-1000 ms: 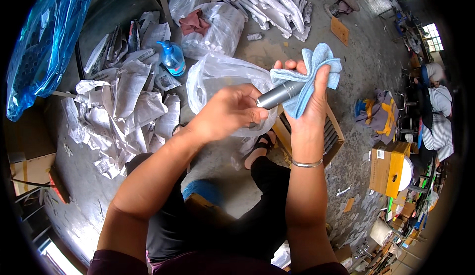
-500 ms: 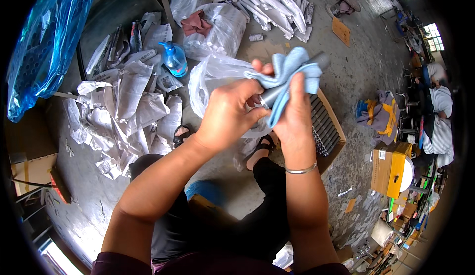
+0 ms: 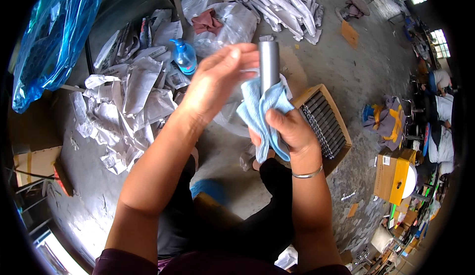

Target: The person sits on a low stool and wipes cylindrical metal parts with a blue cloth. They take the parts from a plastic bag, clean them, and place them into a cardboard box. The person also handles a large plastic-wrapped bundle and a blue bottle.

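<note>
My right hand (image 3: 292,130) is closed round a light blue cloth (image 3: 258,110) wrapped about the lower part of a smooth grey metal tube (image 3: 269,66). The tube stands nearly upright in that grip, its upper half bare. Beside it on the left, my left hand (image 3: 215,79) is open with fingers stretched toward the tube. Whether its fingertips touch the metal I cannot tell. To the right of my right hand, a cardboard box (image 3: 345,137) holds rows of similar dark grey tubes (image 3: 324,119). The cloth hides the tube's lower end.
Crumpled paper (image 3: 126,106) covers the floor at left, with a blue pump bottle (image 3: 185,57) beside it. Behind are stuffed clear plastic bags (image 3: 237,25) and rolled papers (image 3: 282,7). A carton (image 3: 388,176) and people (image 3: 440,106) are at far right.
The tube has swung from tilted to nearly upright, its bare part now showing above the cloth. My left hand has let go of the tube's end and opened. The right hand keeps hold.
</note>
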Demonstrator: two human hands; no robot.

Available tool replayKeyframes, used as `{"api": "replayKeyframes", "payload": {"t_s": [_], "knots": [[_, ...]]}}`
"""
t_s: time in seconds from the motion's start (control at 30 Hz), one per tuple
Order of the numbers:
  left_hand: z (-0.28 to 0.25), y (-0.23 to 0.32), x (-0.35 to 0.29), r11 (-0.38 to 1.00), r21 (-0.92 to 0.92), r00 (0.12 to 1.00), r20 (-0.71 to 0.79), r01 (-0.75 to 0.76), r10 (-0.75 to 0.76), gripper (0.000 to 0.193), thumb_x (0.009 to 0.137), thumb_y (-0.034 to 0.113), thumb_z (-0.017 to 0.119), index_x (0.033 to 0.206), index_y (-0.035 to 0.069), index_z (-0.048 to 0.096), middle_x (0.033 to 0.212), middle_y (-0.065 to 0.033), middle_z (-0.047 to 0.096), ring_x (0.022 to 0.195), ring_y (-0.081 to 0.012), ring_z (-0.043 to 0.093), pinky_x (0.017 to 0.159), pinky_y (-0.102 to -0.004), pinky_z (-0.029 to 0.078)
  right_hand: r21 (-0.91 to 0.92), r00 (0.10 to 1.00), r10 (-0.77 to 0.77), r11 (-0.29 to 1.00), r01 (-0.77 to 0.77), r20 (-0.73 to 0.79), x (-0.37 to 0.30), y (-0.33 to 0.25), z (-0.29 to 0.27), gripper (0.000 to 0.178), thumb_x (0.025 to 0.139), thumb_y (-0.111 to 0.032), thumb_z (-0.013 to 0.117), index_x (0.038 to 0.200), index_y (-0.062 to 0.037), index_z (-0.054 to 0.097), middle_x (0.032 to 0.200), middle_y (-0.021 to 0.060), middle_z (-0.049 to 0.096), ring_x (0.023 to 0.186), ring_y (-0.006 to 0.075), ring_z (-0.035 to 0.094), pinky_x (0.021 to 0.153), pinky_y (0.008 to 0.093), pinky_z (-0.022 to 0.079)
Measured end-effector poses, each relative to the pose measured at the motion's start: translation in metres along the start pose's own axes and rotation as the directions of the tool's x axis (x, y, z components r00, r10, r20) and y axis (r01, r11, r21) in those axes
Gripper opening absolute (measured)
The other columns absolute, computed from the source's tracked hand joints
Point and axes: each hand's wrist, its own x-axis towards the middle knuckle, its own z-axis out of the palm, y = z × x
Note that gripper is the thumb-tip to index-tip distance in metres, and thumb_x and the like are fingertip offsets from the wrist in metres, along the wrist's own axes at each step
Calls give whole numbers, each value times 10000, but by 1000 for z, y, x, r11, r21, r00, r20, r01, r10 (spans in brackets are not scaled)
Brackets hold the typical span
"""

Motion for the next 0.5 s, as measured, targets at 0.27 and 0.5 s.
{"api": "replayKeyframes", "payload": {"t_s": [0.27, 0.5], "knots": [[-5, 2, 0, 994, -111, 997, 79, 22, -13, 439, 893, 319, 612, 1191, 3, 543, 1043, -127, 647, 995, -232, 620, 924, -383, 474, -138, 998, 60, 988, -64, -38, 6, -1, 15, 416, 796, -290, 734, 1046, -17, 544, 771, 67, 590, 625, 146, 578, 549, 265, 478], [-33, -2, 8, 973, -229, 978, -206, -22, -26, 239, 902, 201, 622, 1079, 41, 599, 1026, -115, 658, 959, -226, 635, 869, -363, 510, -484, 970, 32, 863, -148, -241, -1, 0, -4, 256, 773, -156, 744, 952, -19, 624, 853, -8, 610, 772, 83, 549, 710, 258, 469]]}}
